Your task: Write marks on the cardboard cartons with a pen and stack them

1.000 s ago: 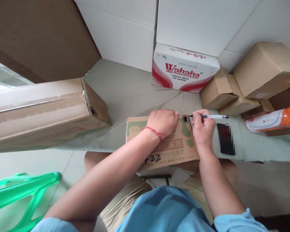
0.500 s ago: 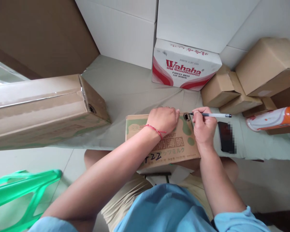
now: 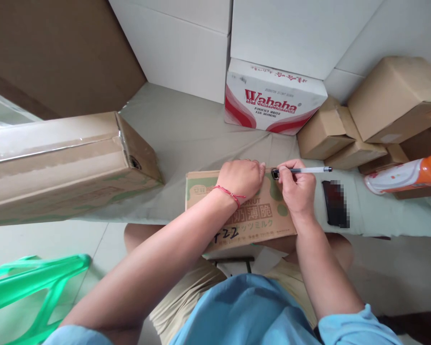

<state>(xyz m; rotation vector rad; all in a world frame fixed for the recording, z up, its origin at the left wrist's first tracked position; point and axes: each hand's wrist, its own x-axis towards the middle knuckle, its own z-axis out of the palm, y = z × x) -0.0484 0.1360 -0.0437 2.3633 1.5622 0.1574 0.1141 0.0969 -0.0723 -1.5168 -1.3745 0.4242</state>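
Observation:
A brown cardboard box [image 3: 269, 223] with green patches and black handwritten marks lies in front of me at the edge of the cloth-covered surface. My left hand [image 3: 241, 178], with a red string at the wrist, rests on the top of the box near its far edge, its fingers curled over and partly hidden. Pinched in my right hand [image 3: 298, 187] is a pen [image 3: 314, 170], its dark end pointing right. The pen's other end is at the dark hole [image 3: 275, 174] in the box, by the far edge.
A dark phone [image 3: 334, 203] lies right of the box. Beyond stand a white and red Wahaba box [image 3: 273, 103], stacked brown boxes [image 3: 391, 103] and an orange-and-white bottle [image 3: 398, 177]. A long carton [image 3: 57, 167] is at left, above a green stool [image 3: 46, 275].
My right hand has shifted slightly left with the pen, so its fingers now cover part of the hole's right side. My left hand stays on the box.

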